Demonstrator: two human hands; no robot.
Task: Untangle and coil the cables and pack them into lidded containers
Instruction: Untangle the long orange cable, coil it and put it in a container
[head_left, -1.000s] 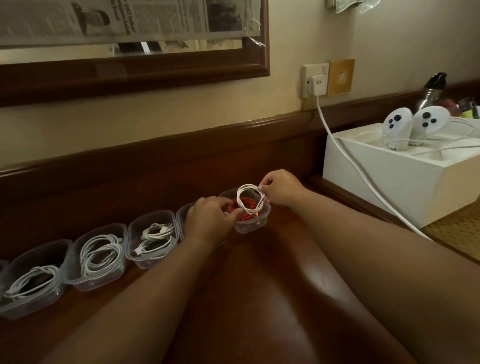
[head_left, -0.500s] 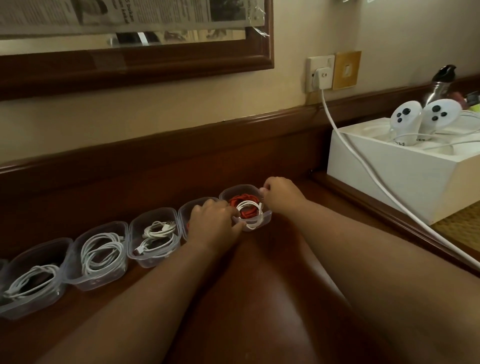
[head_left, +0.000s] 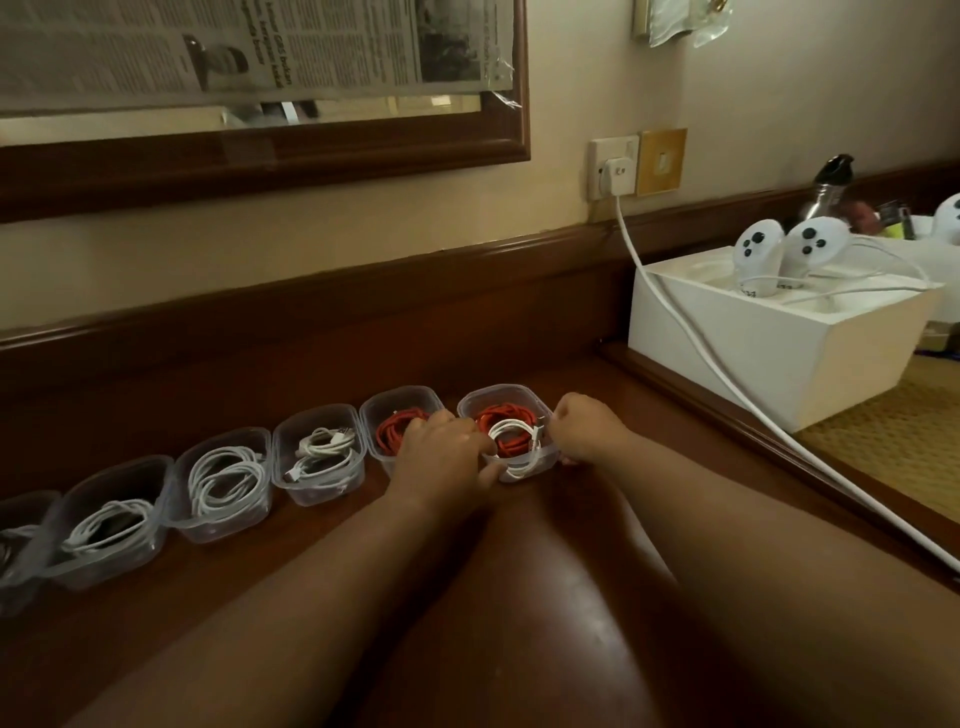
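Observation:
A row of clear plastic containers without lids runs along the back of the dark wooden desk. The rightmost container holds a red coiled cable with a white coiled cable on top. My left hand grips its left front corner. My right hand grips its right side. The neighbouring container holds another red cable. Further left, containers hold white cables.
A white charger cable runs from the wall socket diagonally down past the desk's right edge. A white box with two white controllers stands at the right. A metal bottle is behind it. A framed mirror hangs above.
The white coil, held above the rightmost container a second ago, now lies inside it on the red cable. Both hands have dropped to the container's sides.

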